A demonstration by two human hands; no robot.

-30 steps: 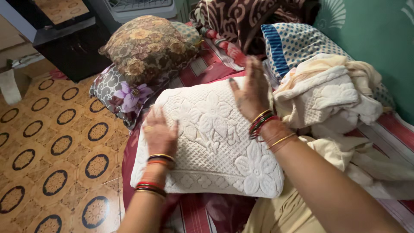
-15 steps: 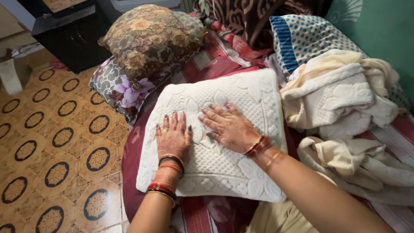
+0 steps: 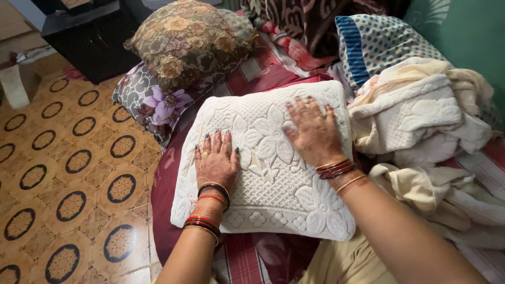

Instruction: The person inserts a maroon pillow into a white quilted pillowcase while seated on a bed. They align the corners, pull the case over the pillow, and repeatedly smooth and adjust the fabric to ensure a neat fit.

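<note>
**Cloth, tile and bangles: how the surfaces looked**

The white pillow was covered in thick matt cotton, raised into knobbly grids and embossed flowers. Both hands lay flat on that rough weave: the left hand and the right hand, each wrist ringed with glossy bangles of metal and glass-like shine. Beside the pillow, the heaped cream cloth looked soft, crumpled and matt. Behind the pillow, the floral cushion showed a slightly sheeny woven tapestry. Left of the pillow, the patterned floor was smooth tile with a dull gloss.
</note>
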